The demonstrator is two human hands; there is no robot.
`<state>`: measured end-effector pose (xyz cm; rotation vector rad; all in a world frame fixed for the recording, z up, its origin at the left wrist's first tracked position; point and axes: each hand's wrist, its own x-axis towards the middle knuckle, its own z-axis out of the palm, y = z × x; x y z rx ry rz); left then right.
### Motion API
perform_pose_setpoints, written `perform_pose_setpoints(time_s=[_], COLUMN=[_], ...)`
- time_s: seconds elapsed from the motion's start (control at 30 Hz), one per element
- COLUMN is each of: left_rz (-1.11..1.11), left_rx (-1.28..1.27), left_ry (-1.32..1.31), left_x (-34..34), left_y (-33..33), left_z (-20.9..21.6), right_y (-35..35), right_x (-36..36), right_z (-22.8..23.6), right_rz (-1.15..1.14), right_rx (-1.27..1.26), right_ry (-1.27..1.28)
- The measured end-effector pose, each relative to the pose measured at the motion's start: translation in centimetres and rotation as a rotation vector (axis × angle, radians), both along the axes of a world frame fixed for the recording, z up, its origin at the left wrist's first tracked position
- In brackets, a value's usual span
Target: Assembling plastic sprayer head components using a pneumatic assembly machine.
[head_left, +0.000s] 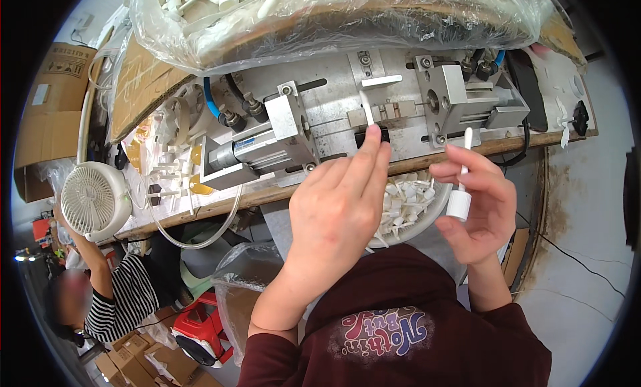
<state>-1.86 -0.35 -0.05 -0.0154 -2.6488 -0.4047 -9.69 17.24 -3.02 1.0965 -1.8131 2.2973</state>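
Observation:
My left hand reaches to the metal fixture in the middle of the bench, its fingers close together. At its fingertips a white applicator stick points up into the fixture; the stick's lower end and my thumb are hidden. To the right, clear of the bench edge, my right hand holds a white applicator cap upright, with its thin stem and rounded tip pointing up. The fingers hold it near the stem, and the thumb is by the cap's base.
Metal pneumatic cylinders flank the fixture. A tub of white applicators lies below my hands. A plastic-lined box of white parts stands behind. A small fan is at left, near a person in a striped shirt.

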Motion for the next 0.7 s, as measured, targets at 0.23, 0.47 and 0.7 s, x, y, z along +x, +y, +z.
perform_pose_setpoints(time_s=[0.23,0.47,0.7], left_rz=[0.057,0.038,-0.152], left_rx=[-0.027,0.088,0.259], left_ry=[-0.119,0.015,-0.203], left_x=[-0.3,-0.2,3.4], left_y=[0.0,-0.6,-1.0], left_z=[0.9,-0.5,0.6], right_y=[0.1,-1.1,-2.6], right_x=[-0.3,-1.2,-2.6], right_z=[1.6,2.5,2.4], right_rz=[-0.125,-0.126,-0.08], right_rx=[0.418,0.499,0.646], right_ry=[0.314,0.597,0.802])
